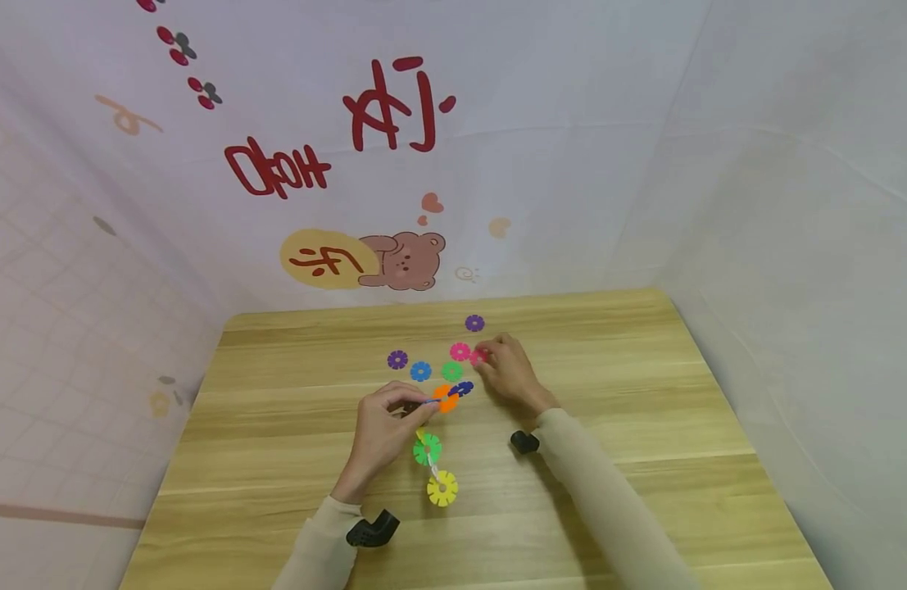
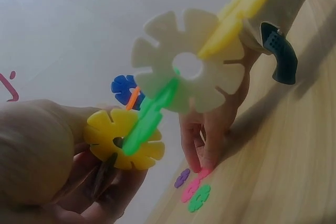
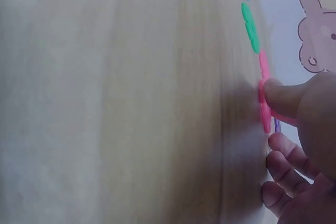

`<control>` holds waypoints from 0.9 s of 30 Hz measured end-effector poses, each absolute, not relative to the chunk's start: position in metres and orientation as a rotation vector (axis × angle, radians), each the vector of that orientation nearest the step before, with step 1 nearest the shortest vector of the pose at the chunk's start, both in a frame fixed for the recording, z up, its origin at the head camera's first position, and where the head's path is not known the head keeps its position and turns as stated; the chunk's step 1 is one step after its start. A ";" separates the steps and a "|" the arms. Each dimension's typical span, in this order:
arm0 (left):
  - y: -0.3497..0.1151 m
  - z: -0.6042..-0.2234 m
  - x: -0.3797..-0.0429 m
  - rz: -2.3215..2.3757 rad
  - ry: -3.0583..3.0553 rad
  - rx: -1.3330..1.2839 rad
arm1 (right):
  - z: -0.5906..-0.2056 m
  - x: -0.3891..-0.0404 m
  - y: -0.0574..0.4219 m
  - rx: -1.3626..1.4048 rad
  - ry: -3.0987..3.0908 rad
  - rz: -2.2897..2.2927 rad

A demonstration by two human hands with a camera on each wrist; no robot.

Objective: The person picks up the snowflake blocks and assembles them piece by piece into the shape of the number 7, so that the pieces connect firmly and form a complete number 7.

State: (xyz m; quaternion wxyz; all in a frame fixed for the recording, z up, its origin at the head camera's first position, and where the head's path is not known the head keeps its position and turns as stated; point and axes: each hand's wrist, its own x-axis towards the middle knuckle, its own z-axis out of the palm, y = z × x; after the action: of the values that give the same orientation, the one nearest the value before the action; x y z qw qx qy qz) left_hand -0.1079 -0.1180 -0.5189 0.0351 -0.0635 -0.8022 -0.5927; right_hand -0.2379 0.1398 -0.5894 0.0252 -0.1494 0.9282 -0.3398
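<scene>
My left hand [image 1: 379, 426] grips a chain of notched plastic discs slotted into one another. Along it are a yellow disc [image 1: 442, 498], a whitish disc [image 2: 163, 43], a green disc [image 1: 434, 442], an orange disc [image 1: 449, 405] and a dark blue disc [image 1: 464, 388]. Part of the chain is hidden behind the left fingers. Farther back on the table, my right hand [image 1: 510, 373] pinches a flat pink disc [image 1: 476, 358] between thumb and fingertips. Beside it lies another pink disc [image 1: 455, 352], close to a loose green disc [image 1: 451, 378].
On the wooden table [image 1: 276, 459], a blue disc [image 1: 415, 371] and a purple disc [image 1: 392, 360] lie left of the green one. Another purple disc [image 1: 474, 317] is nearer the back edge. White printed curtains [image 1: 571, 164] hang behind and at both sides.
</scene>
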 end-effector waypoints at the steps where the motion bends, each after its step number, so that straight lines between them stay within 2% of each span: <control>1: -0.118 -0.519 -0.108 -1.820 -2.467 -0.200 | -0.590 -0.238 0.140 -0.454 2.875 -1.039; 16: -0.112 -0.520 -0.110 -1.881 -2.490 -0.217 | -0.587 -0.236 0.147 -0.365 2.784 -1.128; 27: -0.109 -0.522 -0.112 -1.910 -2.505 -0.231 | -0.582 -0.211 0.175 -0.370 2.720 -1.358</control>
State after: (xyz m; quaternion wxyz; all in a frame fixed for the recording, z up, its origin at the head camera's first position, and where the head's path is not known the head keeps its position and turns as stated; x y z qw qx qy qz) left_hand -0.1120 -0.1086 -0.5218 -0.0085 -0.0732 -0.7930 -0.6048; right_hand -0.2111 0.1752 -0.5819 0.0397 -0.1208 0.8874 -0.4431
